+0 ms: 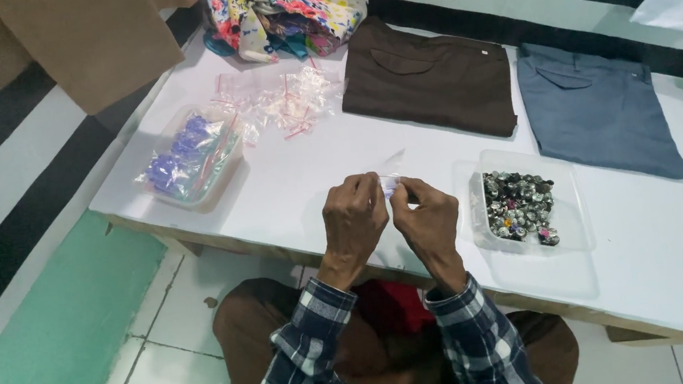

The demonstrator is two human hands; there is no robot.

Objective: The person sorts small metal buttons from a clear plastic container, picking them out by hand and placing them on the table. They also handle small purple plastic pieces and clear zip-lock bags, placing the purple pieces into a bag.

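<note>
At frame centre, left hand [354,216] and right hand [426,221] pinch closed on a small clear plastic bag [391,184] between them above the white worktop [315,178], clear tray of dark metallic buttons [520,204] nearer the right.

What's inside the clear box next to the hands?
The clear box holds a heap of small shiny silver and dark pieces, a few coloured. Pieces underneath the heap are covered, and what they are is too small to tell.

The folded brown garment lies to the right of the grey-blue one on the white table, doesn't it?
Not quite. The head view shows the folded brown garment lying to the left of the grey-blue one on the white table, not to its right.
</note>
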